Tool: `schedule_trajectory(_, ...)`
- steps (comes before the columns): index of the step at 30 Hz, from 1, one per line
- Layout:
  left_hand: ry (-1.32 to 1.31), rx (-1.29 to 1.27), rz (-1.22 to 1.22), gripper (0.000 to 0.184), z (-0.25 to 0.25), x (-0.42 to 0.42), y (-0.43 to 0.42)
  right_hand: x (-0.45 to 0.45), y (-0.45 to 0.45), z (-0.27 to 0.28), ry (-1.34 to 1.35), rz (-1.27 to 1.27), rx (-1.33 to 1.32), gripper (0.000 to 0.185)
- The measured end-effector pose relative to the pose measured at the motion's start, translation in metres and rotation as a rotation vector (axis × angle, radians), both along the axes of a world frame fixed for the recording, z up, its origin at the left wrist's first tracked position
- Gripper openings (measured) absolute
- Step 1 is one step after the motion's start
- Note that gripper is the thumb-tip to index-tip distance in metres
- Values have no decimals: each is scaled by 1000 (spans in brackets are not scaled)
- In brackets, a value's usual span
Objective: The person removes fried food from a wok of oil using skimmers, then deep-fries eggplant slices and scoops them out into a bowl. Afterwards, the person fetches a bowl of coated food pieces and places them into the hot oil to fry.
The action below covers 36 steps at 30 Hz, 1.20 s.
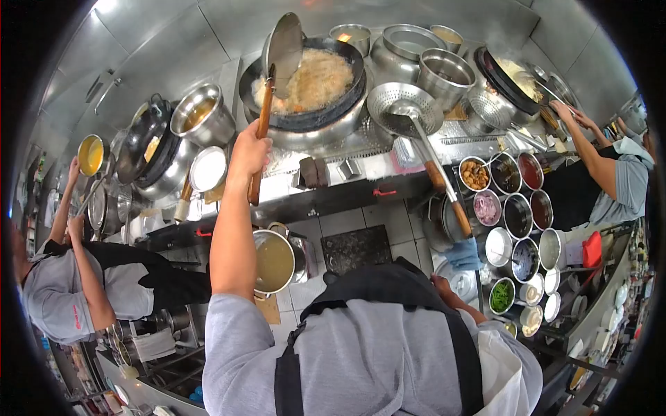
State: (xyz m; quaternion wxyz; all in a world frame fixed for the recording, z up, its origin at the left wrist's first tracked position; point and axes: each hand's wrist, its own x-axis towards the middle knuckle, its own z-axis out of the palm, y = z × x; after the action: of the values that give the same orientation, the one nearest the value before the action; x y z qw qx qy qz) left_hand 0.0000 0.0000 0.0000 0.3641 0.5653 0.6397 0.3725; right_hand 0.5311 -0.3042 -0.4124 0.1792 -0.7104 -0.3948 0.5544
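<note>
We hold the long-handled, round grey metal scoop [286,52] over the left part of the large round black metal wok [358,66], its head tilted steeply. The golden-brown, foaming contents [319,78] bubble below. Our left hand [251,151] is fully wrapped around the brown wooden handle [264,114], with no gap in the grip. Our right hand [441,284] is low beside the body; we cannot tell how far open it is or whether it holds anything. For good control, we should grip the handle firmly, with the wrist straight and the forearm clear of the rim. We should lower the scoop edge-first and slowly, since a flat entry could splash. We should drain it above the wok, well apart from the silver perforated metal colander [383,97] at right.
</note>
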Motion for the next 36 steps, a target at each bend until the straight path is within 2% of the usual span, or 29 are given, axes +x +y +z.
schedule_trajectory(2,-50,69,71,55,2,-5,-1,-13,29,36,28,-190,-82,56)
schedule_trajectory(3,18,-1,98,52,7,20,-26,-9,-29,52,74,-225,-204,55)
schedule_trajectory(5,46,84,154,46,13,35,-18,-1,-1,57,91,-293,-213,53)
schedule_trajectory(8,-189,97,114,36,12,22,10,13,25,54,69,-121,-81,51)
schedule_trajectory(11,-460,27,93,36,13,31,9,31,28,32,94,22,56,52)
schedule_trajectory(15,-748,-86,-54,36,-29,18,12,35,27,17,111,66,165,56)
schedule_trajectory(21,-800,-193,55,42,-58,25,-6,36,43,-22,235,58,119,58)
schedule_trajectory(23,-851,-226,156,50,-58,27,-24,26,55,-22,190,146,164,58)
schedule_trajectory(24,-789,-197,147,62,-72,18,-33,20,61,-19,162,197,138,58)
schedule_trajectory(25,-794,-198,188,64,-88,12,-46,10,65,-15,135,250,113,58)
schedule_trajectory(27,-900,-228,373,63,-112,20,-97,2,74,-12,84,378,58,56)
schedule_trajectory(29,-930,-293,442,54,-150,35,-155,-1,83,-19,55,520,-2,54)
schedule_trajectory(31,-873,-445,416,46,-201,70,-231,-4,85,-32,30,668,-61,52)
schedule_trajectory(32,-560,-618,458,42,-234,97,-274,-7,85,-32,12,742,-85,51)
schedule_trajectory(33,-354,-648,180,44,-273,120,-320,-9,86,-31,10,771,-115,50)
schedule_trajectory(35,90,-527,-330,51,-342,164,-407,-14,83,-25,-5,823,-170,49)
schedule_trajectory(36,-181,-644,12,56,-319,172,-425,-16,83,-21,-14,828,-191,48)
